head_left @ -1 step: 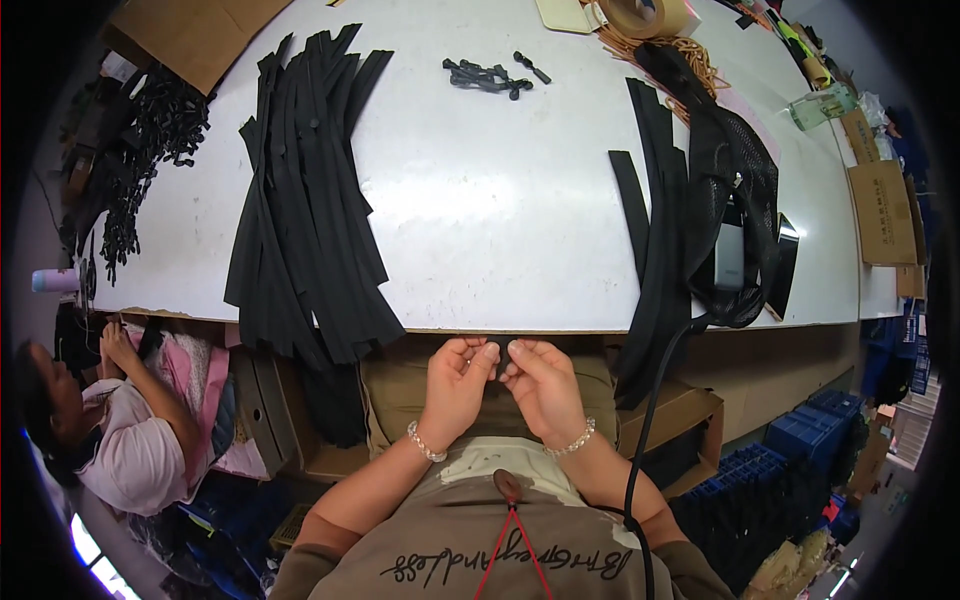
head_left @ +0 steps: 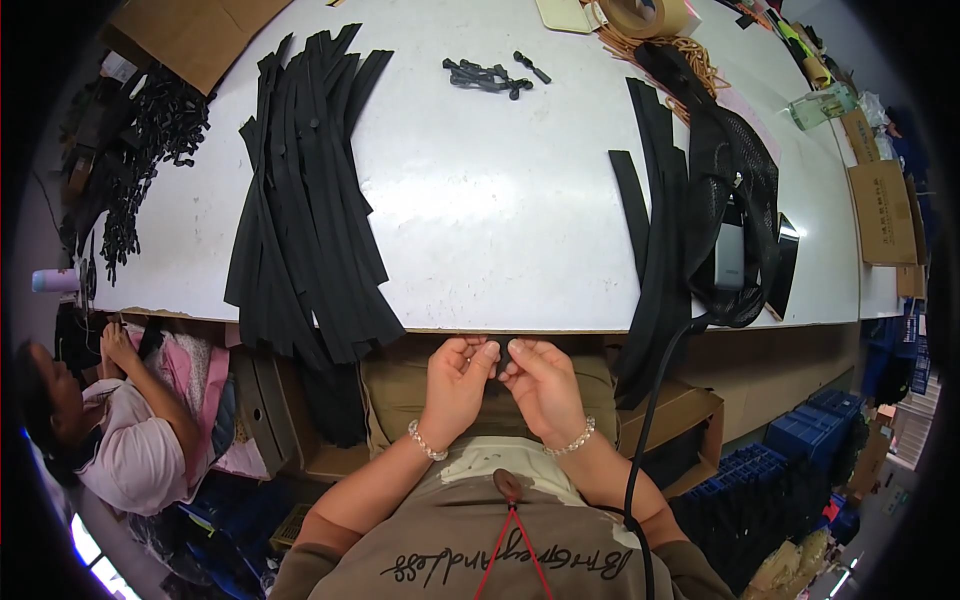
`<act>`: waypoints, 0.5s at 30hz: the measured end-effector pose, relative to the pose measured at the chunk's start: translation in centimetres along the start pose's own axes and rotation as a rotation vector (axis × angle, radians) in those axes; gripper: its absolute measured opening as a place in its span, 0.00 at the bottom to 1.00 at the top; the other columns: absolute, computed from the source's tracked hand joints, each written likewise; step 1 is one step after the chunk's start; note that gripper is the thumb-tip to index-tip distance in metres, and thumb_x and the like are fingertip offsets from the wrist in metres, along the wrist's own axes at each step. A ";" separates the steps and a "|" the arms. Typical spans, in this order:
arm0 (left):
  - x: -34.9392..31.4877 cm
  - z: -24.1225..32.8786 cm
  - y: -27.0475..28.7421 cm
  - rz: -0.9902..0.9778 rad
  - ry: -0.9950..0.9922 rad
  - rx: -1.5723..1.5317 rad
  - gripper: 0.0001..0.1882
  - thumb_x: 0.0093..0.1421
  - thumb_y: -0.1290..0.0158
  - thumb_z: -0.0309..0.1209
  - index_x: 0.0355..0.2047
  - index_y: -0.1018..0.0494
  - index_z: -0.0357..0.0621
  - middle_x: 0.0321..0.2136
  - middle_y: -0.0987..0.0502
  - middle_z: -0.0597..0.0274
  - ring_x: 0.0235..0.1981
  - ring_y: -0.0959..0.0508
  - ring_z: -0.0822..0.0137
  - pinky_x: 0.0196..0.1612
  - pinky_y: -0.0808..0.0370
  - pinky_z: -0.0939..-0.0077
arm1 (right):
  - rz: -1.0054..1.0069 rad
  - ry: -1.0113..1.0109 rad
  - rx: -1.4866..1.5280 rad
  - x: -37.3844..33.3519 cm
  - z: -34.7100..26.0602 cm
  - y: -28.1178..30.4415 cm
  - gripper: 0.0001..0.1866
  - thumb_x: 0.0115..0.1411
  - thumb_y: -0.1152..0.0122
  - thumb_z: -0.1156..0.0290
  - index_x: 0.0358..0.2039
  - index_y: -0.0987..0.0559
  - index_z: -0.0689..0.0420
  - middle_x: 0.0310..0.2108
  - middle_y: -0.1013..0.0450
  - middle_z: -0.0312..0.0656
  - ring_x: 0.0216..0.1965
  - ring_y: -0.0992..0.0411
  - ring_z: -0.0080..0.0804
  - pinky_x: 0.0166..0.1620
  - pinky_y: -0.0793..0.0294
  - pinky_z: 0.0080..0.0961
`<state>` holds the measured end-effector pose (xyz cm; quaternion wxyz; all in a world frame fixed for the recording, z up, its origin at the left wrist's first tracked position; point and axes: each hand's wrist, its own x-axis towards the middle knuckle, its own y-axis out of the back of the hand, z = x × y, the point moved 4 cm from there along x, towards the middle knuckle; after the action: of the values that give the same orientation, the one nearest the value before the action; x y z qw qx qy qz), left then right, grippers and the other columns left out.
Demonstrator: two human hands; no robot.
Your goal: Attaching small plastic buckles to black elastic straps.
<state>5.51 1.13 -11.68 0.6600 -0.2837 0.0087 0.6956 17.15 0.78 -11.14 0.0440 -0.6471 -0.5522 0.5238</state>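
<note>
"What's being worked on?"

"From my end, a small black piece (head_left: 503,350), pinched between the left hand (head_left: 455,390) and the right hand (head_left: 548,390), just off the near edge of the bench (head_left: 490,230). Its exact shape I can't make out; it's mostly covered."

"How far open are they?"

"Barely. I see both drawn in, thumbs against bent fingers, one gripping each side of the piece."

"And around that?"

"On my left, a pile of long black strips (head_left: 305,200) hangs over the near edge. On my right, a smaller bunch of strips (head_left: 660,210) does too, with a black mesh bag (head_left: 735,150) next to it."

"Farther off?"

"Far middle, a little heap of dark cord pieces (head_left: 482,75). Far right, I've got orange cord (head_left: 705,65) near a tape roll (head_left: 675,18). Near left, there's a person (head_left: 140,450) in a pale top."
</note>
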 end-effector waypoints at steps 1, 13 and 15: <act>0.1 0.0 0.0 0.000 -0.018 -0.012 0.05 0.60 0.49 0.25 0.32 0.31 0.36 0.25 0.28 0.68 0.25 0.31 0.81 0.28 0.32 0.88 | 0.001 -0.002 0.001 0.0 0.0 0.0 0.04 0.58 0.45 0.76 0.33 0.27 0.63 0.27 0.30 0.36 0.27 0.33 0.22 0.33 0.31 0.19; -2.1 3.7 -0.5 -0.124 -0.095 0.282 0.04 0.60 0.50 0.26 0.31 0.30 0.37 0.23 0.28 0.68 0.25 0.32 0.80 0.28 0.33 0.85 | -0.039 0.249 -0.225 -1.9 -1.2 -1.8 0.03 0.57 0.46 0.80 0.33 0.27 0.62 0.30 0.30 0.35 0.28 0.33 0.18 0.35 0.31 0.16; -2.6 4.6 -0.4 -0.158 -0.134 0.319 0.04 0.59 0.49 0.25 0.31 0.29 0.37 0.22 0.28 0.67 0.24 0.32 0.79 0.27 0.33 0.84 | -0.166 0.359 -0.303 -2.7 -1.8 -2.3 0.04 0.56 0.46 0.82 0.32 0.27 0.63 0.32 0.31 0.35 0.30 0.34 0.17 0.36 0.32 0.14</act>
<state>4.07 0.53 -6.63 0.7481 -0.1281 0.0526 0.6489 17.30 0.58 -7.20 0.0869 -0.6814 -0.6590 0.3064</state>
